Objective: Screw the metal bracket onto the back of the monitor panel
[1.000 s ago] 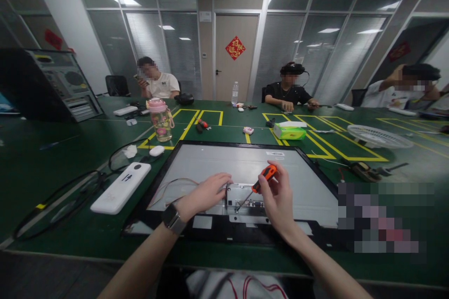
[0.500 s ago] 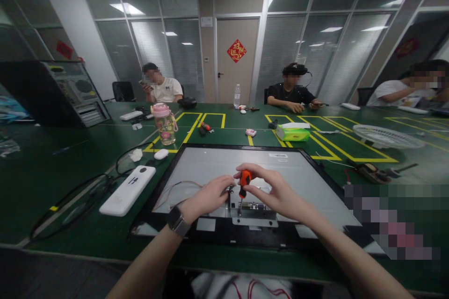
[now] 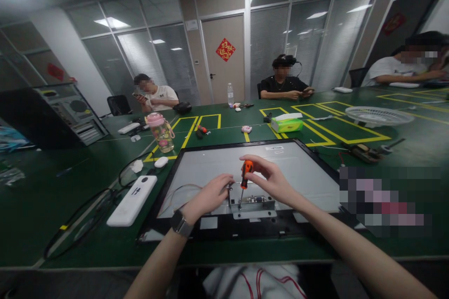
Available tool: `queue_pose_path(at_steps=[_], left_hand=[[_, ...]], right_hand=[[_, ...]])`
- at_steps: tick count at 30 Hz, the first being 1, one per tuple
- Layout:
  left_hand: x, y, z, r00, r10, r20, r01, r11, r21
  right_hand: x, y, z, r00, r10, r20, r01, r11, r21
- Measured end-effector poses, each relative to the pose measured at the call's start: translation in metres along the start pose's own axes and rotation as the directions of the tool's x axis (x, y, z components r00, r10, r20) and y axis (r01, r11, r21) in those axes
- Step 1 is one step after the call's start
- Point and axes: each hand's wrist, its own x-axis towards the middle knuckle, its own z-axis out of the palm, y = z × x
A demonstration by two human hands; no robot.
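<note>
My right hand (image 3: 268, 178) is closed on the orange-and-black handle of a screwdriver (image 3: 248, 168). Its shaft slants down to the left side of a metal bracket (image 3: 249, 215) with ports along its face. My left hand (image 3: 210, 196), with a watch on the wrist, has its fingers together against the bracket's upper left edge; the fingertips are partly hidden. Beneath both hands a display panel (image 3: 206, 161) lies face down, grey-backed and black-framed. Thin wires (image 3: 177, 190) run over the panel beside my left hand.
Left of the panel lie a white power bank (image 3: 132, 201) and black cables (image 3: 79, 229). A pink-lidded bottle (image 3: 160, 133), a green tissue pack (image 3: 287, 124) and a white round grille (image 3: 379, 116) stand farther back. Several people sit across the green table (image 3: 105, 159).
My view has tilted and shifted, so the scene sits differently in the frame. The screwdriver stays in my right hand at the bracket, and my left hand keeps its place.
</note>
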Motion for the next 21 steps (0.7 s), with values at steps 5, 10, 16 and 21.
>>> queue_pose_path(at_steps=[5,10,16,21], left_hand=[[-0.0002,-0.0029,0.0001,1.000,-0.015,0.018,0.015,1.000,0.018],[-0.0007,-0.0062,0.0013,1.000,-0.016,0.012,0.016,1.000,-0.002],[0.0000,-0.0102,0.0041,0.999,-0.033,0.007,0.033,0.998,-0.059],[0.0005,-0.0098,0.0039,1.000,-0.025,0.003,0.026,0.998,-0.054]], right_hand=[[-0.0003,-0.0029,-0.0048,0.999,0.029,0.019,-0.030,0.997,0.073],[-0.0020,-0.0040,-0.0046,0.999,0.034,0.024,-0.036,0.995,0.096],[-0.0042,-0.0053,-0.0034,0.999,0.039,0.018,-0.040,0.995,0.093],[-0.0037,-0.0067,-0.0041,0.999,0.049,-0.006,-0.048,0.996,0.069]])
